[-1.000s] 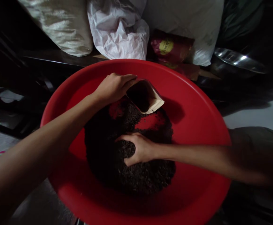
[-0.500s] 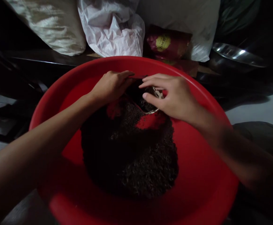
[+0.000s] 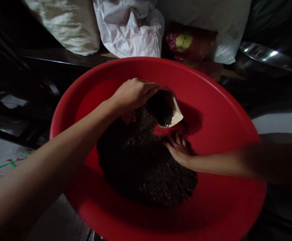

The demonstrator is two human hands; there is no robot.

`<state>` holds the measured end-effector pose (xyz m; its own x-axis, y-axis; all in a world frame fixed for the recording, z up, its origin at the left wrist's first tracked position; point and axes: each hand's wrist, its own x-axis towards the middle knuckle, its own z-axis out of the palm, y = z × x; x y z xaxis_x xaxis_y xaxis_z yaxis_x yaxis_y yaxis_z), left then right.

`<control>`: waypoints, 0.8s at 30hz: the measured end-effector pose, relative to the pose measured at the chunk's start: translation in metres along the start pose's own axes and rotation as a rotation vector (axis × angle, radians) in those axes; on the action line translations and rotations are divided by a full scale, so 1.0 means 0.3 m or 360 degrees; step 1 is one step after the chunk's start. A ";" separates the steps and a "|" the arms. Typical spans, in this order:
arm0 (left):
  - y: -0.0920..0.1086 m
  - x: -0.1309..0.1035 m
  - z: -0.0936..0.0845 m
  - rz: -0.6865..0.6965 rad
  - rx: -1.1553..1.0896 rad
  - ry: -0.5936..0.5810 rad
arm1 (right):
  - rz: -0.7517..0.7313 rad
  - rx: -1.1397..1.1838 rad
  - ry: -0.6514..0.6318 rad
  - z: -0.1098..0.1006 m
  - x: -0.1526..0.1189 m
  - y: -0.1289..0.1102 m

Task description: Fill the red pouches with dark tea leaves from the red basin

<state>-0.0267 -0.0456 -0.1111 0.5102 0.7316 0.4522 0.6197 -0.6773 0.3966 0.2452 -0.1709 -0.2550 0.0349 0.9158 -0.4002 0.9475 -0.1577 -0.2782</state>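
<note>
A wide red plastic basin [image 3: 221, 110] holds a heap of dark, dry, shredded leaves [image 3: 168, 182] that look like loose tea. My left hand [image 3: 134, 93] is closed on the upper edge of an open bag [image 3: 177, 113] with a pale inner side. The bag is tilted over the far part of the heap, its mouth toward me, with dark leaves inside. Below the mouth, my right hand [image 3: 179, 152] rests on the right side of the heap, palm down with fingers apart. Its fingertips touch the leaves, and it grips nothing visible.
Behind the basin, a dark shelf [image 3: 60, 60] carries a cream sack [image 3: 73, 30], a crumpled white plastic bag [image 3: 138, 36] and a maroon packet [image 3: 201, 42] with a yellow label. A shiny metal bowl [image 3: 263, 55] sits at the right. A green cord [image 3: 0, 166] lies on the floor at left.
My right hand has left the bag's mouth and come down onto the leaves. The bag's mouth now shows more fully, still in my left hand. The whole view has shifted slightly.
</note>
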 end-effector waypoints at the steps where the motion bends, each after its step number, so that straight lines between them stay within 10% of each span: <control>1: -0.002 -0.002 -0.006 0.0029 0.0009 -0.0033 | 0.0031 0.0047 -0.0121 0.021 -0.041 -0.017; 7: -0.107 -0.011 -0.043 0.0217 0.0026 -0.0143 | -0.0550 0.0166 -0.0646 -0.068 -0.157 -0.160; 17: -0.154 -0.015 -0.036 0.0295 0.0019 -0.0019 | -0.1504 0.0283 -0.0715 -0.177 -0.201 -0.286; 21: -0.104 -0.005 -0.024 0.0309 0.0001 -0.0016 | -0.2049 0.0401 -0.0219 -0.301 -0.141 -0.317; 24: -0.061 -0.004 -0.018 0.0263 -0.0008 -0.0045 | -0.1888 0.0187 0.0482 -0.395 -0.024 -0.310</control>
<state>-0.0418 -0.0345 -0.1146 0.6212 0.6123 0.4891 0.5232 -0.7887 0.3228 0.1945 -0.1190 -0.1228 -0.7413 0.5610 0.3684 0.4088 0.8127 -0.4152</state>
